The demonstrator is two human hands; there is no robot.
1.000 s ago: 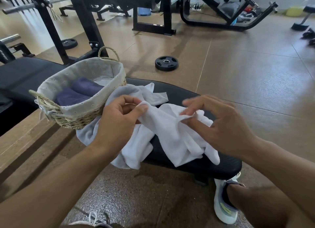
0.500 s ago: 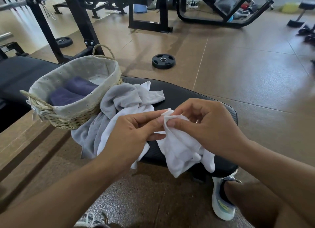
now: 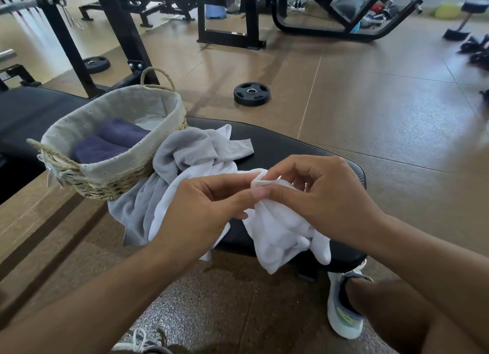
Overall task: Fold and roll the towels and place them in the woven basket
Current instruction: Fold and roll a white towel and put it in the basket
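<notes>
Head view, the only view. I have both hands over the padded tabletop (image 3: 291, 152). The left hand (image 3: 201, 210) and right hand (image 3: 325, 194) meet at one corner of the white towel (image 3: 280, 237); the fingers (image 3: 260, 193) of each are narrowed to a pinch on that corner, and the rest of the cloth hangs crumpled off the near edge. A grey towel (image 3: 195, 152) lies bunched between the white one and the woven basket (image 3: 116, 184), touching the basket's side. Two dark purple rolled towels (image 3: 111, 141) already sit inside it.

Step in hand, as I judge it: finding the hem to open the white towel before folding. The next move calls for running the fingers apart along that edge and laying the cloth flat.

Against half a second ago, little differs: the pinch is at the same corner, the hands slightly tighter together. A second ago they were apart, holding a span of cloth between them.
</notes>
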